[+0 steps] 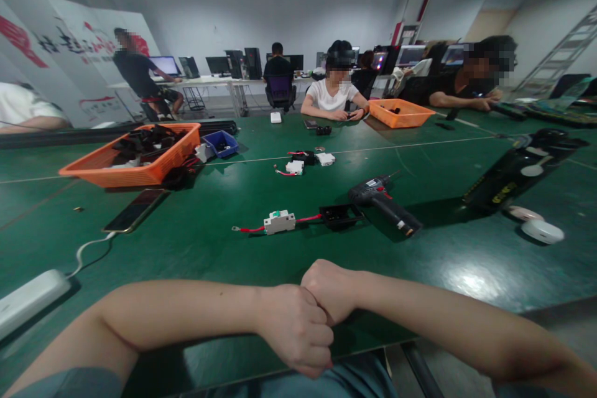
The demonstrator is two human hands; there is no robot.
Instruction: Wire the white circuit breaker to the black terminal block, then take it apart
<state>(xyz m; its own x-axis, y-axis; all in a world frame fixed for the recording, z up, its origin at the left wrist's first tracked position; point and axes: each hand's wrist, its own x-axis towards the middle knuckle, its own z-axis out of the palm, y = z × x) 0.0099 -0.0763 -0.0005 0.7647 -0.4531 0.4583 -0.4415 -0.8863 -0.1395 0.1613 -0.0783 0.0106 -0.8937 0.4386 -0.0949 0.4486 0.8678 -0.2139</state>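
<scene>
My left hand (298, 326) is closed at the table's front edge, its knuckles against my right hand (330, 289), which is curled into a fist. Whether anything small is inside either hand is hidden. Beyond them lies a white breaker (280, 222) with red wires at both ends. Its right wire runs to a black plastic housing (341, 216). Right of the housing, a black cordless drill (385, 202) lies on its side. Farther back are more white breakers (325, 159) with a short red wire.
An orange basket (135, 175) of black parts, a blue bin (224, 144), a phone (136, 210) and a white power strip (32, 301) are left. A black bottle (513, 177) and white round case (542, 231) are right. People sit across the green table (196, 261).
</scene>
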